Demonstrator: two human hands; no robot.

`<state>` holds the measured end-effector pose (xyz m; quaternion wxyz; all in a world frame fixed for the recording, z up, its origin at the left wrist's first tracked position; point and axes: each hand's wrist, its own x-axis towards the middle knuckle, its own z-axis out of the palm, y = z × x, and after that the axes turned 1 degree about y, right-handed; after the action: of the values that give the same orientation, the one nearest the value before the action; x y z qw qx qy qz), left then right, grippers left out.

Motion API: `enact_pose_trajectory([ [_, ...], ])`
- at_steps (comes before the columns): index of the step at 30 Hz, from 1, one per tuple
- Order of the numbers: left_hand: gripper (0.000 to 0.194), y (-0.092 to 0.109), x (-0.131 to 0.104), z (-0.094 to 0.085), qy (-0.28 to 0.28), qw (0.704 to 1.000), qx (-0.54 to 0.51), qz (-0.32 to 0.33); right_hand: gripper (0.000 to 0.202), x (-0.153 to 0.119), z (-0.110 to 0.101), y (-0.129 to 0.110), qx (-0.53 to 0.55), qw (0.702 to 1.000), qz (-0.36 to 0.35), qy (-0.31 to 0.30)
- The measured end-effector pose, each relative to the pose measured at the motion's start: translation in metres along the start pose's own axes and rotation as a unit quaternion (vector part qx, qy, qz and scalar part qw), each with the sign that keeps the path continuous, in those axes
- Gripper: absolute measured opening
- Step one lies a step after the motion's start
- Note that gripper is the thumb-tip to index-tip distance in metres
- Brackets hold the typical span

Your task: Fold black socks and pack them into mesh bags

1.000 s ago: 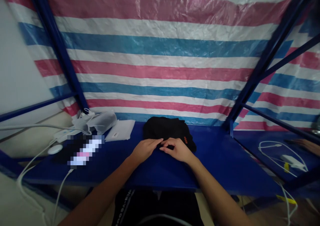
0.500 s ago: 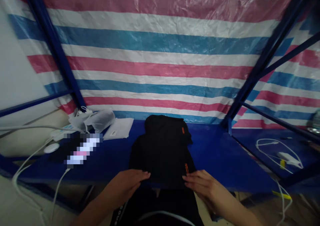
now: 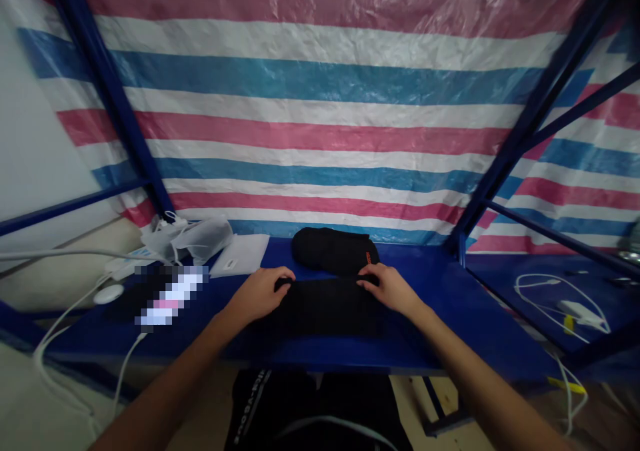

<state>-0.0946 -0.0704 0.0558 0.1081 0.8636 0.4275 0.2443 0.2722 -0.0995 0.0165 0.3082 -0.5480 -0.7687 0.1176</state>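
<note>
A black cloth piece (image 3: 330, 308) lies on the blue tabletop (image 3: 415, 344) in front of me, its exact kind unclear. At its far left corner, the thumb and fingers of my left hand (image 3: 263, 294) pinch the fabric. My right hand (image 3: 390, 288) grips the far right corner the same way. Just behind stands a second black fabric piece (image 3: 330, 250), rolled or folded into a long shape with orange lettering at its right end. Whether the two black pieces are joined is hidden.
A phone (image 3: 173, 298) with a lit, blurred screen lies at left on a white cable. Near it are a white packet (image 3: 240, 256), a translucent bag (image 3: 203, 238) and a power strip (image 3: 130, 262). Blue frame posts (image 3: 113, 98) and a striped sheet (image 3: 320, 131) stand behind.
Both hands have moved away from me, from the near edge of the cloth to its far corners. The near cloth is now folded over, and its orange lettering is out of sight.
</note>
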Motion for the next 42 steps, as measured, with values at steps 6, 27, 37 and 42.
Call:
enact_pose_trajectory([
  [6,0.022,-0.029,0.02,0.038,-0.055,0.996,-0.024,-0.06,0.023,0.004,0.031,-0.013,-0.203,0.979,-0.03,-0.002],
  [27,0.062,-0.018,-0.131,0.016,-0.092,0.98,-0.039,0.17,0.101,-0.001,0.089,-0.101,-0.158,0.982,-0.029,-0.098],
  [37,0.065,-0.01,-0.15,0.026,0.015,0.955,0.041,0.294,0.119,-0.008,0.097,-0.106,-0.074,0.978,-0.055,-0.188],
  [42,0.036,0.024,-0.123,0.017,-0.025,0.969,-0.124,0.212,0.114,-0.008,0.105,-0.115,-0.052,0.966,-0.144,-0.209],
])
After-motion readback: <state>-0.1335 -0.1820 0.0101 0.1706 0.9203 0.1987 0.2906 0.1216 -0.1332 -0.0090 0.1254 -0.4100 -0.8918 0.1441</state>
